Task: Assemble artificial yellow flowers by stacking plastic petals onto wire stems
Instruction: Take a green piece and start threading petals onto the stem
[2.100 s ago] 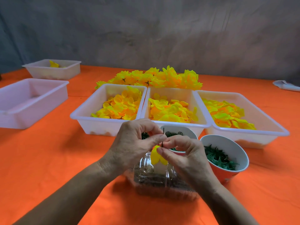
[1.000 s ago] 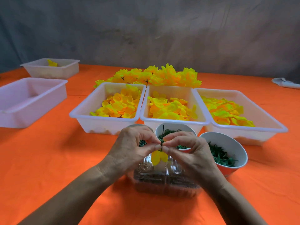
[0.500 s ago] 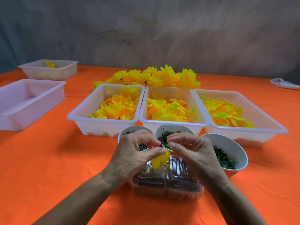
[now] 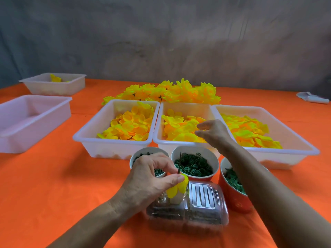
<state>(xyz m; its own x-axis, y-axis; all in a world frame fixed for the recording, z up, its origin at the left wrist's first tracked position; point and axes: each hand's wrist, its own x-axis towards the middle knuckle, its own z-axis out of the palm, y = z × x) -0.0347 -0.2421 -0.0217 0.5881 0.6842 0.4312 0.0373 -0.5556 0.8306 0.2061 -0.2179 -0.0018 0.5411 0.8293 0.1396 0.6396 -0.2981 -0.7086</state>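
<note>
Fingers point(image 4: 172, 170) of the left hand point(image 4: 148, 179) are curled in a pinch with the thumb around a thin dark wire stem point(image 4: 179, 162), whose tip stands upright above a small yellow plastic petal point(image 4: 177, 187) already threaded on and hanging just under the thumb. Fingers of the right hand point(image 4: 214, 133) are loosely spread and hold nothing; they hover over the orange-yellow petals heaped in the middle white plastic tray point(image 4: 186, 142), between two similar trays.

To do this step well, it seems best to lift a single petal from the top of the heap, pinching near its centre so that the hole can meet the wire tip. The left hand should hold the stem steady and vertical, close to where it is now, above the clear plastic clamshell box point(image 4: 188, 210) on the orange table point(image 4: 53, 185). Nearby paper cups of green plastic rings point(image 4: 194, 164) sit just behind the stem, and finished yellow flowers point(image 4: 170, 93) lie behind the trays.
</note>
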